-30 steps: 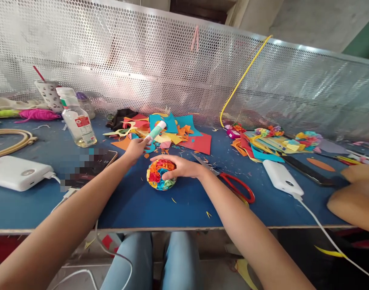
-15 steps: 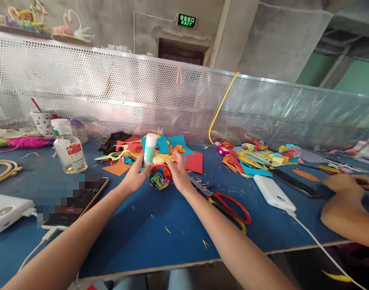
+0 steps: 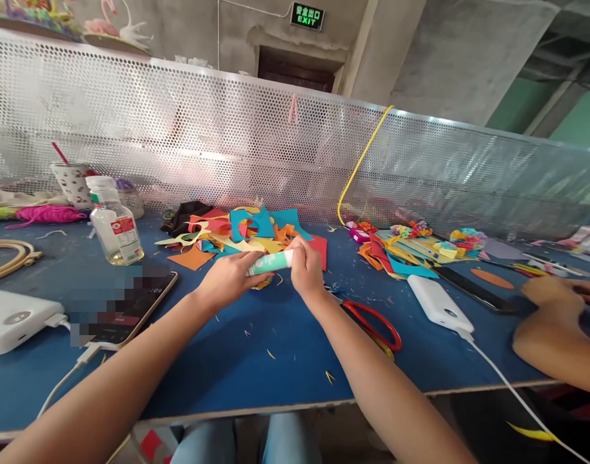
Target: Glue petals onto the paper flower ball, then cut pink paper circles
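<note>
A green and white glue stick (image 3: 270,261) lies sideways between my two hands, above the blue table (image 3: 217,374). My left hand (image 3: 228,278) is closed round its body end. At the other end, my right hand (image 3: 307,267) grips the white cap, mostly covering it. Just below the glue stick, a multicoloured paper ball (image 3: 262,283) rests on the table, largely hidden. Beyond my hands is a heap of cut coloured paper (image 3: 251,224). Red-handled scissors (image 3: 379,319) lie to the right of my right wrist, their blades partly hidden.
On the left are a clear bottle (image 3: 117,225), a phone (image 3: 135,312) and a white power bank (image 3: 21,322) with a cable. To the right are another power bank (image 3: 440,304), a dark phone (image 3: 473,290) and a co-worker's arm (image 3: 556,328). A perforated metal screen (image 3: 256,142) stands behind.
The glue stick has gone from upright in my left hand to sideways. My right hand has left the paper ball and taken hold of the cap.
</note>
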Action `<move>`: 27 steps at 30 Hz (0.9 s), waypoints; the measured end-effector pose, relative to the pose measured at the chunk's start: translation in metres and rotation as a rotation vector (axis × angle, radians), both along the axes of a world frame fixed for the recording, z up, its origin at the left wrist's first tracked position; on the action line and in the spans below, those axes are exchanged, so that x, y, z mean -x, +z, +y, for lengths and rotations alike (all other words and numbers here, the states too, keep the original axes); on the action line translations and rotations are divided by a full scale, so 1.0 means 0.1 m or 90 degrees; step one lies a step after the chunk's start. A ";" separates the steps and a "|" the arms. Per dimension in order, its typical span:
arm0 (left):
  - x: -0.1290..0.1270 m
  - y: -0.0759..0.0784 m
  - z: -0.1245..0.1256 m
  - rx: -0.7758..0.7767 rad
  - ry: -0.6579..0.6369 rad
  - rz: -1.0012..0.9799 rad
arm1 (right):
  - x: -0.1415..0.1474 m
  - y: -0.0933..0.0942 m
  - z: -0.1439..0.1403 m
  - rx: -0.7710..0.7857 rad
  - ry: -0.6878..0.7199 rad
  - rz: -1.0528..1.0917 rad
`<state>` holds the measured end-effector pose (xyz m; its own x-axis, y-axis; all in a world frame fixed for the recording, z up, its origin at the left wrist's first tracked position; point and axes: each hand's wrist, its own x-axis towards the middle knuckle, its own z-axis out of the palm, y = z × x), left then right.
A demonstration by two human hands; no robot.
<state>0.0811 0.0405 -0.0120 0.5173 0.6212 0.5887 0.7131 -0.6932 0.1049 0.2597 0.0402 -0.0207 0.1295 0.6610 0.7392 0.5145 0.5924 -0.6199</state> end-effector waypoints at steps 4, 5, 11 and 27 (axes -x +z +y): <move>0.00 -0.04 0.02 -0.049 0.023 0.034 | 0.03 0.03 0.00 0.076 -0.026 -0.006; 0.00 -0.04 0.02 -0.059 0.030 0.041 | 0.03 0.03 0.01 0.095 -0.027 -0.003; -0.02 -0.07 0.00 -0.087 0.056 0.066 | 0.03 0.01 0.05 0.199 -0.014 0.039; -0.06 0.02 -0.06 -0.021 0.048 -0.066 | 0.28 -0.09 -0.06 0.151 0.350 0.186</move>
